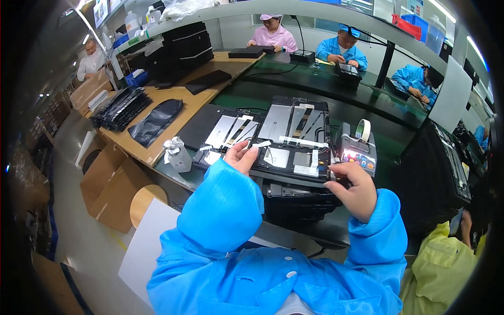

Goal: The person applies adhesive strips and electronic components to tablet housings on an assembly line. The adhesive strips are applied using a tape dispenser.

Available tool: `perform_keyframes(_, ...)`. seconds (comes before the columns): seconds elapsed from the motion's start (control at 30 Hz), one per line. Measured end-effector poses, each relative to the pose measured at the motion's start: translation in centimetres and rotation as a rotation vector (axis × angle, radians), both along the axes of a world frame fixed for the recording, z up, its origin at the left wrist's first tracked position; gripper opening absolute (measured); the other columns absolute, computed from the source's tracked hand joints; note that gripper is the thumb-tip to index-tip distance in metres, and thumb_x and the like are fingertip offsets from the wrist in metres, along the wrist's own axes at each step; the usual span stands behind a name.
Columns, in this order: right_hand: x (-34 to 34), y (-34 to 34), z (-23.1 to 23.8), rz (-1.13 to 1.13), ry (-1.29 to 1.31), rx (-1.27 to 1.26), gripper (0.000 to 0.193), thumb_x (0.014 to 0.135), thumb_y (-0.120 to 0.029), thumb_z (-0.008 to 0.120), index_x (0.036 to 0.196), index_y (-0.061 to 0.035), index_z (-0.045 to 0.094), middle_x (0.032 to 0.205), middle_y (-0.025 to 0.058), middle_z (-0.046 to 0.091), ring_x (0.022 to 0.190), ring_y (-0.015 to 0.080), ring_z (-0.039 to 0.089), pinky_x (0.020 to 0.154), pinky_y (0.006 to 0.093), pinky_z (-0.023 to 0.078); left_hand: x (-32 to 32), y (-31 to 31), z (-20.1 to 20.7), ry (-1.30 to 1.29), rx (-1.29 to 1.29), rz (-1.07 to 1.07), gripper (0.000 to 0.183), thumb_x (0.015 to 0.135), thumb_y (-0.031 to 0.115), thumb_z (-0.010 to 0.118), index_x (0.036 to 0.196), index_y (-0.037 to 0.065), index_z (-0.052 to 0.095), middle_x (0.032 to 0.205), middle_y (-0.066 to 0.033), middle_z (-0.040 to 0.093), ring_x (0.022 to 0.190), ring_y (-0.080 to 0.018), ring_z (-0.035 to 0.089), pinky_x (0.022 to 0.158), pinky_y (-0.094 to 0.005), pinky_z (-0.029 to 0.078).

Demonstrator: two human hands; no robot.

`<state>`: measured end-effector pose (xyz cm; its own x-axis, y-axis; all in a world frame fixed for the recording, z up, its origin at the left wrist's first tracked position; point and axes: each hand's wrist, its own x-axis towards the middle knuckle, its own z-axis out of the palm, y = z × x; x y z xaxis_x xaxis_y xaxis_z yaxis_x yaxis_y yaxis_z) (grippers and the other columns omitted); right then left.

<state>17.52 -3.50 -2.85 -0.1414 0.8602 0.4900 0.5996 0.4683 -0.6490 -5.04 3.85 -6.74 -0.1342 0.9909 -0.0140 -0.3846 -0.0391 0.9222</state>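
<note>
Blue sleeves fill the lower view; both my forearms come up from the bottom edge to the bench. Left hand (242,156): thumb and forefinger pressed together, pinching the end of a small white strip (261,144) at the near-left edge of the open black panel (294,142). Right hand (355,190): fingers curled, gripping the panel's near-right corner; whether they close fully underneath I cannot tell.

The panel lies tilted on top of a black tray (294,202), directly ahead of me on the dark green bench (399,157). Grey metal plates and more white strips show across its back. A second open panel (226,134) sits just beside it on the left.

Note on method, my judgement: hold the corner steady with the right hand so the panel does not slide on the tray, keep the pinch at the very tip of the strip, lay it flat and square to the edge, avoid touching the sticky face.

Surroundings: tape dispenser (357,149) with coloured buttons touching the panel's right side; small white bottle (177,156) to the left; black bags (155,122) on the wooden table (173,100). Other workers sit across the far bench.
</note>
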Motion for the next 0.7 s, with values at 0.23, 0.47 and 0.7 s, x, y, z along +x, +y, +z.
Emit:
perform_keyframes(0.23, 1.0, -0.8, 0.0, 0.040, -0.035, 0.158, 0.039, 0.065, -0.005, 0.067, 0.101, -0.0002, 0.053, 0.094, 0.0151, 0.055, 0.086, 0.0266, 0.054, 0.077, 0.0315, 0.043, -3.7, 2.4, 0.8, -0.011, -0.026, 0.122, 0.029, 0.074, 0.012, 0.064, 0.100, 0.006, 0.053, 0.086, -0.0079, 0.059, 0.073, -0.0164, 0.057, 0.062, -0.0279, 0.048)
perform_keyframes(0.47, 5.2, -4.3, -0.7, -0.156, 0.005, 0.117, 0.042, 0.064, -0.001, 0.065, 0.104, -0.0008, 0.052, 0.096, 0.0111, 0.053, 0.085, 0.0200, 0.052, 0.077, 0.0282, 0.042, -15.5, 6.7, -3.3, -0.006, 0.308, 0.213, 0.018, 0.076, 0.006, 0.060, 0.093, 0.004, 0.054, 0.087, -0.0077, 0.058, 0.078, -0.0143, 0.055, 0.072, -0.0266, 0.046)
perform_keyframes(0.7, 6.9, -6.1, -3.0, -0.256, 0.072, -0.074, 0.036, 0.067, -0.003, 0.064, 0.102, 0.0000, 0.053, 0.093, 0.0101, 0.053, 0.083, 0.0179, 0.053, 0.075, 0.0273, 0.043, -17.0, 10.3, -9.8, 0.179, 0.209, 0.315, 0.021, 0.076, 0.009, 0.062, 0.095, 0.006, 0.054, 0.087, -0.0046, 0.058, 0.079, -0.0119, 0.053, 0.073, -0.0240, 0.043)
